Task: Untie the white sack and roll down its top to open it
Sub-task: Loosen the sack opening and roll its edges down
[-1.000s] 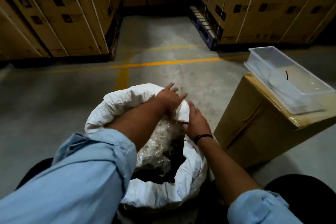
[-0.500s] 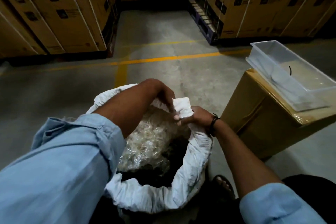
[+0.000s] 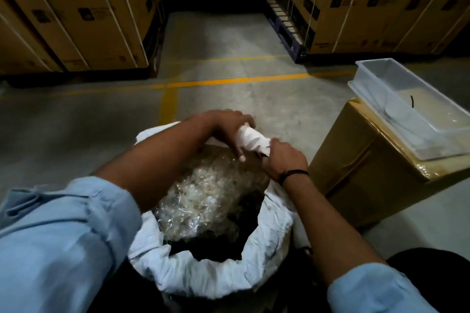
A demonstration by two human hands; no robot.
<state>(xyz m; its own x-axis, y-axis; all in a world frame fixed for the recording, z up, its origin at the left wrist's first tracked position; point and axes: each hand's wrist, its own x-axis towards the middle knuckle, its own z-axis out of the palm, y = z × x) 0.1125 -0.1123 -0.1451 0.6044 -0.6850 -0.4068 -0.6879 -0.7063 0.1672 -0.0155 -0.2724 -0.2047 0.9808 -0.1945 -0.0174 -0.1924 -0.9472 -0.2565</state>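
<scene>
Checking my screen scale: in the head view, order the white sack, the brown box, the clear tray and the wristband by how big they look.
1. White sack, though it sits nearest the camera.
2. Brown box, partly cut off by the frame edge, so unsure against the sack.
3. Clear tray on the box.
4. Wristband, by far the smallest.

Dim concrete floor (image 3: 229, 89) with yellow lines (image 3: 229, 81), strapped stacked cartons (image 3: 76, 20) behind

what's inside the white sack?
A crinkled clear plastic bag holding small pale pieces sits in the white sack. Below it is dark; what lies deeper is hidden.
</scene>
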